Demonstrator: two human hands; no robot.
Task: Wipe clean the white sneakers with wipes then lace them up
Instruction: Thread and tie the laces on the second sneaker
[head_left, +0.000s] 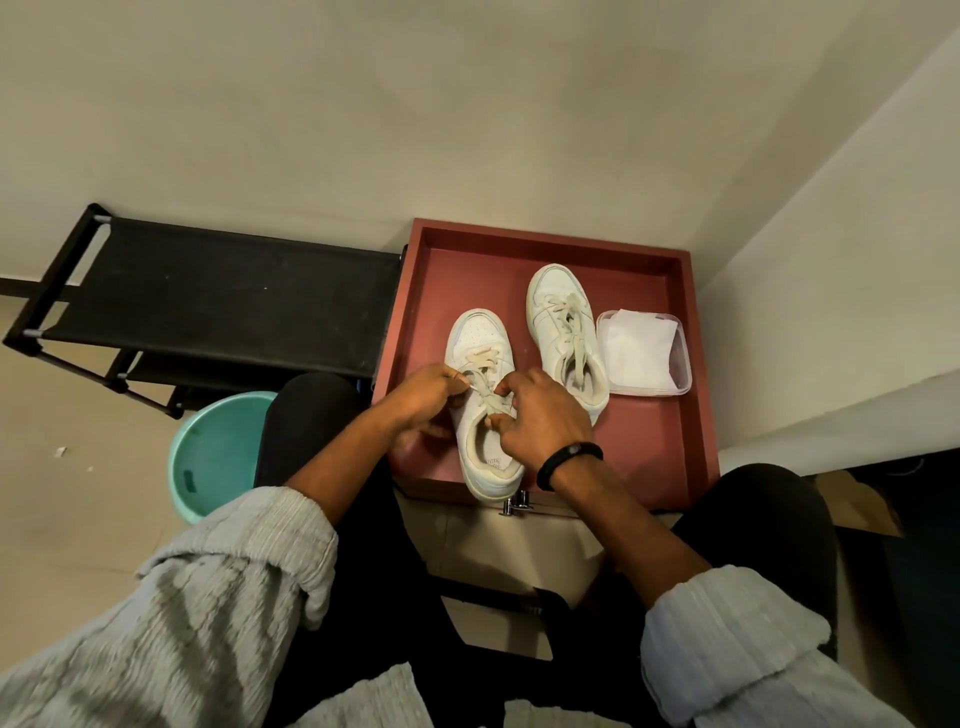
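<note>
My left grip (426, 397) and right grip (540, 415) are each pinching the lace (483, 364), tensioning it. The near sneaker (475, 332) is sitting heel-toward-me for reach.

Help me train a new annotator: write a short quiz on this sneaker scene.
1. True or false: the container of wipes lies left of both sneakers.
2. Which sneaker's lace do the left hand and right hand pinch? A) near sneaker B) far sneaker C) neither
3. Fill in: both sneakers sit in a red ____.
Key: 1 false, it lies right of the far sneaker; 2 A; 3 tray.
</note>
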